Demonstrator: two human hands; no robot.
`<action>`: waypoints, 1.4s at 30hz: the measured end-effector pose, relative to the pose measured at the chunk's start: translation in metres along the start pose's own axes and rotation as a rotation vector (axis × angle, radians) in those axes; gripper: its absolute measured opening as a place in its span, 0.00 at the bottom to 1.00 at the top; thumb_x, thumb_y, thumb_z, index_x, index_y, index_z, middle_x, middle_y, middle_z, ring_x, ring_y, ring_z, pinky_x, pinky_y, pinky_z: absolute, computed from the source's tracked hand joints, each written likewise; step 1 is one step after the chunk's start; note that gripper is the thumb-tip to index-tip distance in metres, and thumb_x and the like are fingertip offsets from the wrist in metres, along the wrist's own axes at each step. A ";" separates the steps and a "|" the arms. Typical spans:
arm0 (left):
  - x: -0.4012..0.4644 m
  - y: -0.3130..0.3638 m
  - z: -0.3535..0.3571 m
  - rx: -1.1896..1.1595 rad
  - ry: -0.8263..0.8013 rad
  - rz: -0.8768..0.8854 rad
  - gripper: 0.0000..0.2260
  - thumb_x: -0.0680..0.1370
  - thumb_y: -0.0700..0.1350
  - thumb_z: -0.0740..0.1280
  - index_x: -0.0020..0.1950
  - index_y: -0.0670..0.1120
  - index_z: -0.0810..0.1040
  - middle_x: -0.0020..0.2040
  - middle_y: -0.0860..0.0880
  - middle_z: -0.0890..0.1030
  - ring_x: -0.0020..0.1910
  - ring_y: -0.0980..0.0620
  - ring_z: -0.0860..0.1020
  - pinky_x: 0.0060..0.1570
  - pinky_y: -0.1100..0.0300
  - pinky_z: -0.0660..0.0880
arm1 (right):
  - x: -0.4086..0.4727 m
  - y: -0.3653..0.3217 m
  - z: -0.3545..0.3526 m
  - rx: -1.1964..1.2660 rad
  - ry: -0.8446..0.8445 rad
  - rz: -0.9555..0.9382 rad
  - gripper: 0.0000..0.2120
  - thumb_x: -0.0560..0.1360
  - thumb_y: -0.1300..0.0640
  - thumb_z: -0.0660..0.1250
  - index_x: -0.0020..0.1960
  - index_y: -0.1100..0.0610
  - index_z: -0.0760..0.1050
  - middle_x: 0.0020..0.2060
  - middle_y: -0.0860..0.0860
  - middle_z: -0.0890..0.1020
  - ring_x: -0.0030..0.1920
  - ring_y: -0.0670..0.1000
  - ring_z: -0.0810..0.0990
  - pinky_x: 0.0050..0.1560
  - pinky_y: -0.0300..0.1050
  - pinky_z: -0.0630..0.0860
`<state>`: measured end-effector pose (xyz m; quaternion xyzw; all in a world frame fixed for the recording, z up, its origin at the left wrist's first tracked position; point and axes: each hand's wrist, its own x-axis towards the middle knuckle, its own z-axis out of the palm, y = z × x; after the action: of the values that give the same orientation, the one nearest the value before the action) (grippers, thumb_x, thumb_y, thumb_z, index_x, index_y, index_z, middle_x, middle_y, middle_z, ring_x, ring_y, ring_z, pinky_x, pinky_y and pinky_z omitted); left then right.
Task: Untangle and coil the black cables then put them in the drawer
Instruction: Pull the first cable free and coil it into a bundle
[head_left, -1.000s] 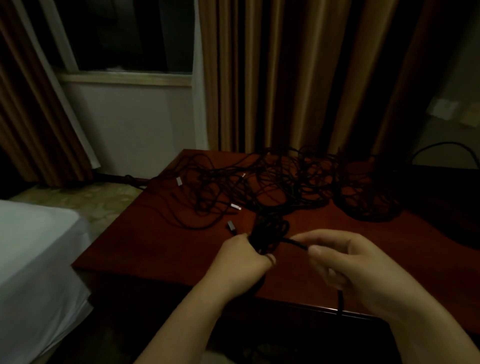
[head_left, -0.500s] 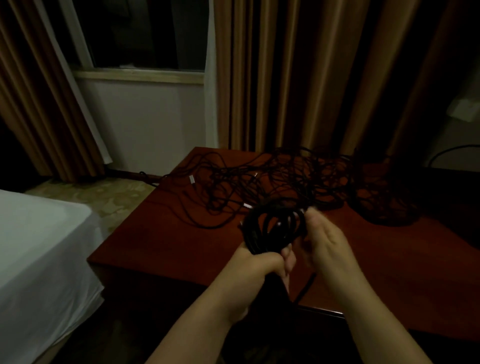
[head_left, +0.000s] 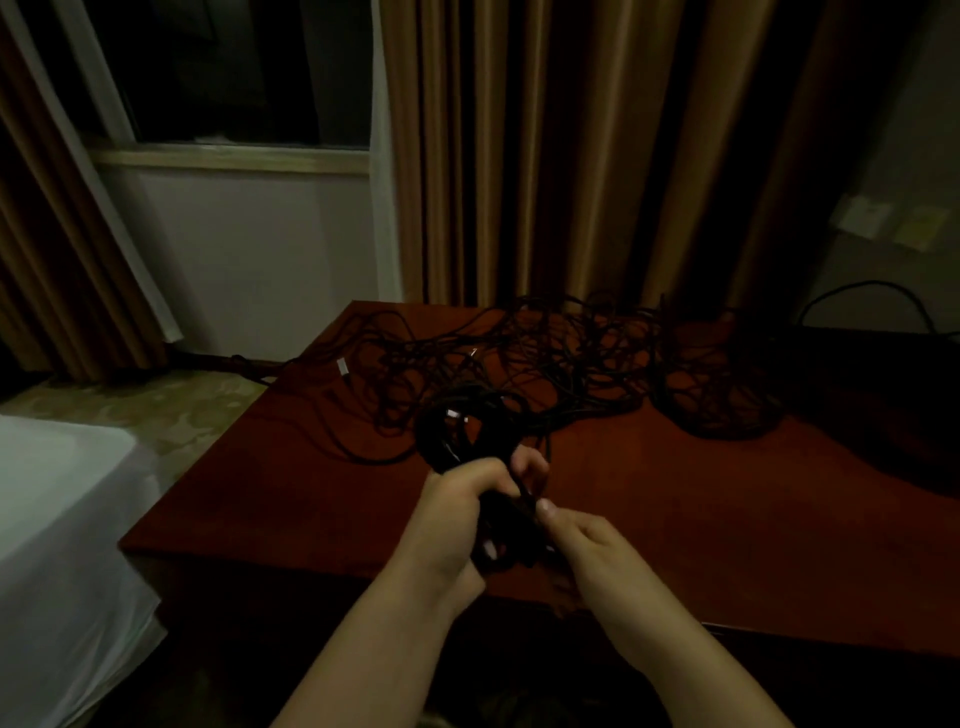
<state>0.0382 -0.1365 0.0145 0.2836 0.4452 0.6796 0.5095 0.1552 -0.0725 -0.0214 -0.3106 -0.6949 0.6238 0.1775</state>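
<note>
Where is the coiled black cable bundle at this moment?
In the head view, the coiled bundle is at centre, gripped by the left hand above the table's near edge, with the right hand pinching it below.

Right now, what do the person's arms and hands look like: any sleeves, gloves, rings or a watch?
Both forearms are bare up to the bottom edge of the picture, with no sleeve in view. The left hand and the right hand wear no gloves. No watch or band shows on either wrist, and no ring can be made out, though the light is dim and some fingers are hidden. The nails look short and unpainted.
</note>
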 end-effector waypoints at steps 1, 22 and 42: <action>0.002 0.004 0.003 -0.091 0.025 0.004 0.03 0.61 0.37 0.62 0.31 0.44 0.73 0.35 0.48 0.77 0.39 0.50 0.77 0.41 0.56 0.75 | -0.003 0.003 0.000 0.021 -0.001 0.002 0.25 0.72 0.39 0.54 0.39 0.59 0.76 0.28 0.47 0.73 0.28 0.46 0.69 0.32 0.37 0.67; 0.034 -0.042 0.058 1.035 -0.029 0.033 0.29 0.68 0.73 0.52 0.43 0.50 0.75 0.36 0.54 0.75 0.36 0.56 0.75 0.37 0.61 0.70 | -0.080 -0.038 -0.084 -0.365 0.352 -0.275 0.12 0.76 0.51 0.60 0.36 0.48 0.77 0.23 0.46 0.69 0.24 0.42 0.65 0.27 0.35 0.63; 0.027 -0.093 0.136 0.799 -0.560 -0.148 0.13 0.72 0.31 0.62 0.33 0.47 0.66 0.27 0.53 0.67 0.23 0.57 0.64 0.26 0.62 0.62 | -0.086 -0.004 -0.129 -0.276 0.876 -0.260 0.14 0.74 0.49 0.67 0.33 0.54 0.74 0.30 0.48 0.77 0.35 0.42 0.78 0.34 0.37 0.75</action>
<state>0.1845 -0.0600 -0.0099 0.5963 0.5358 0.3152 0.5079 0.3004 -0.0315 0.0156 -0.4754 -0.6643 0.3085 0.4873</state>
